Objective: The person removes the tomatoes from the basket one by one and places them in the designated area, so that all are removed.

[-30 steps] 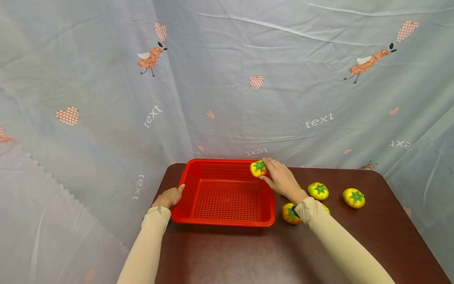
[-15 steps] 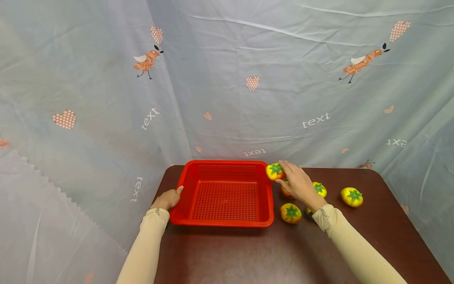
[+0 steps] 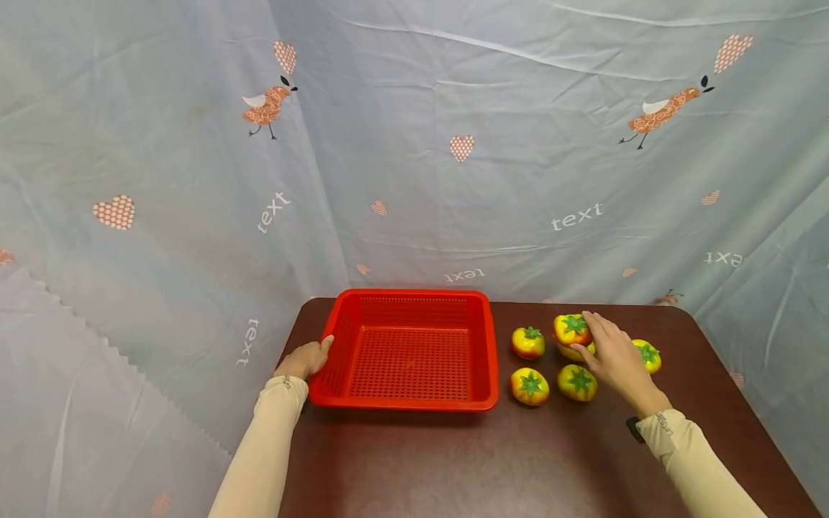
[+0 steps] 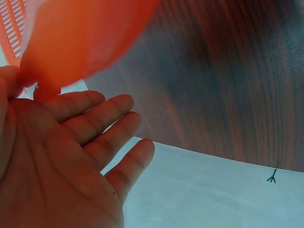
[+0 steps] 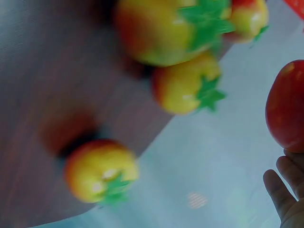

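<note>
My left hand [image 3: 304, 360] grips the left rim of a red perforated plastic basket [image 3: 494, 360]. In the left wrist view, the thumb lies against the basket's blurred orange-looking rim [image 4: 90, 42], with the other fingers stretched out beneath. My right hand [image 3: 615, 356] holds a yellow-red tomato [image 3: 573, 329] with a green star-shaped top, raised above another tomato [image 3: 575, 352] that it partly covers. Its smooth red underside shows in the right wrist view, above the fingertips [image 5: 275, 190]. Nothing lies inside the basket.
Around the right hand, more tomatoes sit on the dark brown table [image 3: 414, 460]: one back left [image 3: 528, 343], two in front, and one at right [image 3: 646, 355] partly behind the hand. A grey printed curtain [image 3: 414, 144] hangs behind the table.
My right hand has carried the tomato rightward from over the basket's right rim to above the other tomatoes. My left hand stays at the basket's left rim.
</note>
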A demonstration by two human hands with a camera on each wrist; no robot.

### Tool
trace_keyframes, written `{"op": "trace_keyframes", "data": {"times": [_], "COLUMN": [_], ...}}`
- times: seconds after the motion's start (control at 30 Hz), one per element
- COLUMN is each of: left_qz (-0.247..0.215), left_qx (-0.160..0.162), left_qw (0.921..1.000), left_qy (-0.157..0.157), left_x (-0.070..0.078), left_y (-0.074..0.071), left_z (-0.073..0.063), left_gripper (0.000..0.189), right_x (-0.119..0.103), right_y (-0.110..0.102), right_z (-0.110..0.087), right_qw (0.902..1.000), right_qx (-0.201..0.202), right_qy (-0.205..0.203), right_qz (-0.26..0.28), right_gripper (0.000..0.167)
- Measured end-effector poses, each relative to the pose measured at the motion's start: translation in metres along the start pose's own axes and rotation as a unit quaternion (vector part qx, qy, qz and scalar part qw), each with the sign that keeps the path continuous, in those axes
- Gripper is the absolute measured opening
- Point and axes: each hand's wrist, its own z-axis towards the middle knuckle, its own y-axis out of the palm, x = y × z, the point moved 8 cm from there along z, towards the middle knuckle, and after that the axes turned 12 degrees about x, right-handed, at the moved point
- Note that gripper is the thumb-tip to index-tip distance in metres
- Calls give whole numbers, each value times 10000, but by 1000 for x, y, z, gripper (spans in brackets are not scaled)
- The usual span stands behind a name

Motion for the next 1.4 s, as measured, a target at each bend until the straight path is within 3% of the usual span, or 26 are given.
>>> {"op": "trace_keyframes", "data": {"times": [0.27, 0.7, 1.4], "left_qz": [-21, 39, -15], "left_qx": [-29, 11, -8], "left_qw": [10000, 10000, 10000], "left_qy": [-41, -20, -76], "left_x": [1, 1, 0], "left_y": [-1, -1, 1], "left_z": [0, 3, -1], "left_gripper": [64, 65, 63], "right_x": [33, 59, 73], "right_y": [-20, -18, 3], "right_z": [-46, -100, -110], "right_qw": [9986, 9964, 9957], "right_qx": [368, 127, 65], "right_qy": [371, 785, 907], "right_qz": [-88, -286, -178], "right_gripper": [68, 65, 61]}}
